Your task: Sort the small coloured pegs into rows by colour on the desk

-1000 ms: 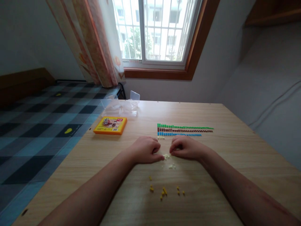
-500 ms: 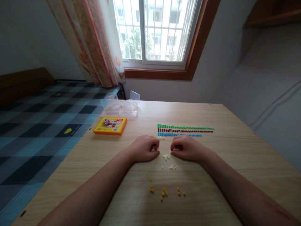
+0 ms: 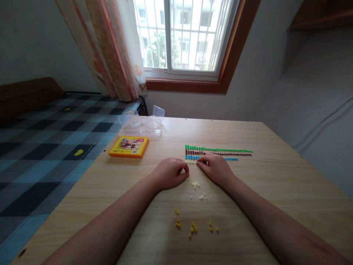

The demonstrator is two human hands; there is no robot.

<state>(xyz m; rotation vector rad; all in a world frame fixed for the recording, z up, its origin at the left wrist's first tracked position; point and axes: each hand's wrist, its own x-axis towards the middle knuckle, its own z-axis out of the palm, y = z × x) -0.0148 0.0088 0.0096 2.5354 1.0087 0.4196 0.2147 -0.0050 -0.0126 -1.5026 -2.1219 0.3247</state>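
Observation:
My right hand (image 3: 216,167) is closed in a pinch, its fingertips at the right end of a short row of cream bricks (image 3: 189,161). Whatever it pinches is too small to make out. Just left of that row's near side, my left hand (image 3: 172,172) rests on the table with fingers curled and thumb and forefinger together; I cannot see what is between them. Beyond the hands lie rows of tiny green bricks (image 3: 209,149), brown bricks (image 3: 193,152) and blue bricks (image 3: 231,159), the latter two partly hidden by my right hand. Loose cream pieces (image 3: 195,185) lie between my forearms.
Scattered yellow bricks (image 3: 194,228) lie nearer me on the wooden table (image 3: 275,184). At the left stand a yellow-orange box (image 3: 129,147) and, behind it, clear plastic containers (image 3: 143,127). A bed (image 3: 68,129) adjoins the table's left side.
My right hand has moved forward and left, its fingertips now at the end of the cream row. My left hand has barely shifted. The view has tilted slightly.

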